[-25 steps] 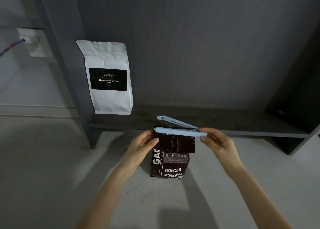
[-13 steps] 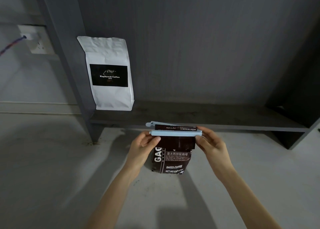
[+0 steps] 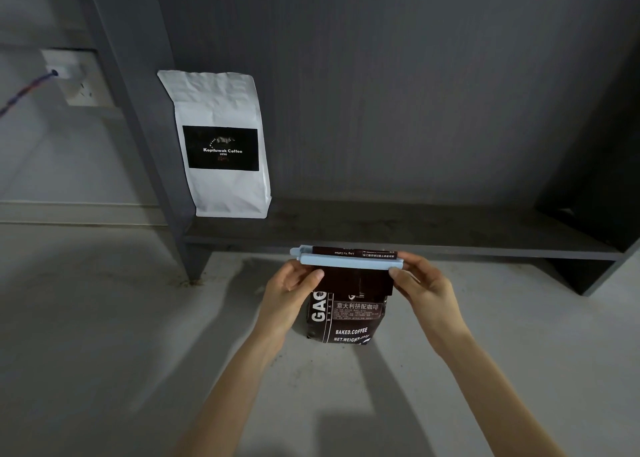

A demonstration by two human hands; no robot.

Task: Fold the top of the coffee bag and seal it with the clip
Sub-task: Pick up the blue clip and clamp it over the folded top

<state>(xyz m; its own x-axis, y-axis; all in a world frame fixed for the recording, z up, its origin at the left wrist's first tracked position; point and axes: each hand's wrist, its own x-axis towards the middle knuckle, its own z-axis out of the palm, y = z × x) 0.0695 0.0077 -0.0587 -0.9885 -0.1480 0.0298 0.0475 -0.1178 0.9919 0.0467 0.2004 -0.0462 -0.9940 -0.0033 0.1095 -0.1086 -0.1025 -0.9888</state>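
A dark brown coffee bag (image 3: 348, 313) with white lettering stands upright on the pale floor, its top folded over. A long light-blue clip (image 3: 349, 260) lies across the fold, both arms pressed together on it. My left hand (image 3: 289, 288) grips the bag's upper left side just under the clip's hinge end. My right hand (image 3: 420, 283) pinches the clip's right end between thumb and fingers.
A white coffee bag (image 3: 225, 145) with a black label stands on a low dark shelf (image 3: 415, 238), leaning against the dark back panel. A wall socket (image 3: 74, 75) with a plugged cable sits at the far left. Pale floor (image 3: 104, 352) surrounds the brown bag.
The clip's raised upper arm has come down and closed onto the folded top. My right hand has squeezed the clip's right end shut.
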